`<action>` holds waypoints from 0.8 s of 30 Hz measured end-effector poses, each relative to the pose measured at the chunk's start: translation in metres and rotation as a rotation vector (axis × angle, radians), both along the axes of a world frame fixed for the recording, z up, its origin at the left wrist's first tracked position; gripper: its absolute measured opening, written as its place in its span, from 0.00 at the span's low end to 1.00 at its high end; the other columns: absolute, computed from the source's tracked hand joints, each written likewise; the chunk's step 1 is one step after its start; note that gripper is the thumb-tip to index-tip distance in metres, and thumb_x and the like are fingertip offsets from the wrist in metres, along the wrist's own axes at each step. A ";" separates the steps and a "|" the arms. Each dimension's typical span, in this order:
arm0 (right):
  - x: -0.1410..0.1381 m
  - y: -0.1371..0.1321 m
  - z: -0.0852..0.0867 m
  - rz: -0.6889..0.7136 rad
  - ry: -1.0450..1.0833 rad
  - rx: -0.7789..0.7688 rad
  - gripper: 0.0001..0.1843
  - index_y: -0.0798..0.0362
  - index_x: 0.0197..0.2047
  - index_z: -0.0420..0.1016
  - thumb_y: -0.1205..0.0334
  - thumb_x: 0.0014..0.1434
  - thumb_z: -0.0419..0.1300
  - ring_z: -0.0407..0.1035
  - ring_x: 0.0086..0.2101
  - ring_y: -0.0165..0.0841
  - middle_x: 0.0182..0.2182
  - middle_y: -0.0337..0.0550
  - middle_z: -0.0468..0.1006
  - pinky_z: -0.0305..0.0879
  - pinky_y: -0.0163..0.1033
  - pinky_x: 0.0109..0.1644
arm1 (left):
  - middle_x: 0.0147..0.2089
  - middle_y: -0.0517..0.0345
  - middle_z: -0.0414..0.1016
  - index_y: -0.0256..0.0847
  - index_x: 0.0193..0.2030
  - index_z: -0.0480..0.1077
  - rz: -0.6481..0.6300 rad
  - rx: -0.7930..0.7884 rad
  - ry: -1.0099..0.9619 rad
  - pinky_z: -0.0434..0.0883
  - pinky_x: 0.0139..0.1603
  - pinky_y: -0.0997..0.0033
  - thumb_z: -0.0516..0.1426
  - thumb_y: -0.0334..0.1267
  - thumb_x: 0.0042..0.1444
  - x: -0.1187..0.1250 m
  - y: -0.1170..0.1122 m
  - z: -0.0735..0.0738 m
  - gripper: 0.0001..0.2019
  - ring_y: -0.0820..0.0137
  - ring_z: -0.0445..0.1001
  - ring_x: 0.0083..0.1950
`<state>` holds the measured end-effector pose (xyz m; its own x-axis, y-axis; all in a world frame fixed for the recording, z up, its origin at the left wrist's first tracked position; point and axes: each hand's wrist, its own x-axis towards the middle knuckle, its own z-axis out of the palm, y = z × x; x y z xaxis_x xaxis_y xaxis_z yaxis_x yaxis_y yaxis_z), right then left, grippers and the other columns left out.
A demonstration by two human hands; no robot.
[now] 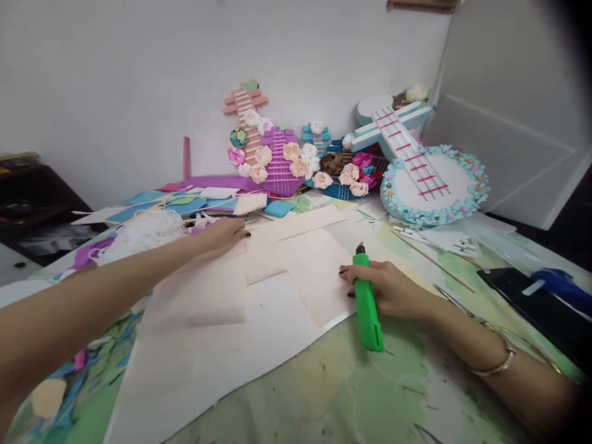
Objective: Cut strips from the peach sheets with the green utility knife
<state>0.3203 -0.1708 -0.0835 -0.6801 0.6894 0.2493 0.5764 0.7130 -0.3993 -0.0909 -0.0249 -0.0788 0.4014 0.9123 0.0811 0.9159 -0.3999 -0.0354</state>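
My right hand is closed around a green utility knife, its dark blade tip pointing up and away from me. The knife is over the near right edge of the pale sheets. My left hand reaches across to the far side, its fingers stretched out low over cream paper; whether it presses on the paper is unclear. Several pieces of cream paper overlap on a larger white sheet, which has a curved near edge. A narrow cream strip lies at the back.
Decorated stringed-instrument models, including a light blue one and a purple one, lean along the wall. White string and coloured paper pieces are at left. Scissors, a wooden stick and a blue glue gun lie at right.
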 end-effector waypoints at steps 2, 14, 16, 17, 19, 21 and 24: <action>-0.003 -0.002 0.000 0.018 -0.005 0.012 0.09 0.50 0.43 0.73 0.65 0.57 0.61 0.76 0.43 0.41 0.41 0.49 0.81 0.70 0.39 0.44 | 0.37 0.50 0.77 0.42 0.33 0.71 -0.020 -0.007 0.009 0.66 0.42 0.66 0.48 0.52 0.61 -0.008 0.004 0.000 0.18 0.58 0.75 0.41; -0.013 -0.011 0.001 0.088 -0.036 -0.034 0.11 0.50 0.46 0.72 0.67 0.59 0.60 0.77 0.39 0.38 0.42 0.49 0.81 0.69 0.39 0.44 | 0.39 0.49 0.78 0.42 0.37 0.73 -0.045 -0.012 0.006 0.67 0.42 0.65 0.46 0.51 0.60 -0.025 0.007 -0.006 0.19 0.57 0.76 0.41; -0.016 -0.014 0.003 0.090 -0.043 -0.050 0.11 0.49 0.46 0.71 0.67 0.59 0.60 0.77 0.39 0.39 0.44 0.49 0.80 0.69 0.40 0.44 | 0.39 0.49 0.78 0.42 0.36 0.73 -0.054 -0.010 0.012 0.67 0.42 0.64 0.46 0.51 0.60 -0.028 0.010 -0.005 0.19 0.57 0.76 0.42; -0.017 -0.015 0.004 0.093 -0.048 -0.055 0.12 0.49 0.46 0.71 0.67 0.58 0.60 0.77 0.40 0.39 0.45 0.49 0.80 0.69 0.41 0.44 | 0.39 0.49 0.79 0.42 0.36 0.73 -0.059 -0.011 0.015 0.67 0.43 0.64 0.46 0.51 0.60 -0.029 0.011 -0.006 0.19 0.57 0.76 0.42; -0.019 -0.017 0.005 0.098 -0.062 -0.058 0.12 0.49 0.46 0.71 0.68 0.58 0.60 0.76 0.41 0.40 0.46 0.49 0.80 0.69 0.42 0.44 | 0.41 0.49 0.79 0.43 0.38 0.73 -0.067 -0.014 0.020 0.67 0.44 0.64 0.47 0.52 0.60 -0.032 0.014 -0.006 0.19 0.56 0.76 0.44; -0.019 -0.017 0.005 0.097 -0.077 -0.054 0.13 0.48 0.46 0.71 0.68 0.57 0.60 0.76 0.41 0.40 0.45 0.49 0.80 0.69 0.42 0.45 | 0.44 0.48 0.79 0.43 0.41 0.73 -0.070 -0.021 0.023 0.68 0.45 0.64 0.47 0.52 0.60 -0.035 0.015 -0.007 0.20 0.56 0.76 0.45; -0.018 -0.016 0.003 0.078 -0.081 -0.039 0.13 0.48 0.46 0.71 0.68 0.57 0.59 0.76 0.40 0.39 0.44 0.48 0.80 0.68 0.41 0.44 | 0.47 0.46 0.79 0.41 0.45 0.73 -0.078 -0.031 0.021 0.67 0.46 0.64 0.47 0.53 0.60 -0.037 0.015 -0.008 0.21 0.55 0.76 0.48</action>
<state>0.3027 -0.1870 -0.0804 -0.7492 0.6413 0.1656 0.5510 0.7422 -0.3816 -0.1281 -0.0101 -0.0866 0.4730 0.8800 0.0444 0.8810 -0.4715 -0.0405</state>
